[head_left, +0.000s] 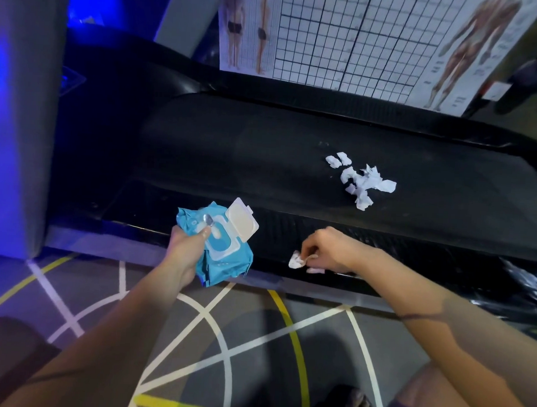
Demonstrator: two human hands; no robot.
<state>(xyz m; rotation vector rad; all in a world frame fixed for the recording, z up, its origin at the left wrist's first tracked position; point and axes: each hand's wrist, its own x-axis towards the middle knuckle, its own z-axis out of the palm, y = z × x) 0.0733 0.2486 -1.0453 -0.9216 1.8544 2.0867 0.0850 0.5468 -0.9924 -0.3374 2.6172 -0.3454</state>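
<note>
Forearms stretch toward the treadmill's near rail (pixel 413 249). There the left hand (pixel 185 246) grips the soft, crinkly wipe pack (pixel 227 263) by its end, lid open. The right hand (pixel 330 246) pinches a limp, featherlight crumpled wipe (pixel 296 260) on the rail. Torn scraps (pixel 360 179) on the belt (pixel 232 146) likely need fingertip pinches.

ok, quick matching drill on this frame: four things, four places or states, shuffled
1 wipes pack
2 crumpled wipe
3 torn scraps
4 grid chart

A lying on the treadmill belt
B pinched by the right hand
C upright, beyond that belt
D gripped by the left hand, lid flipped open

Pairs: 1-D, 2-B, 3-A, 4-C
</note>
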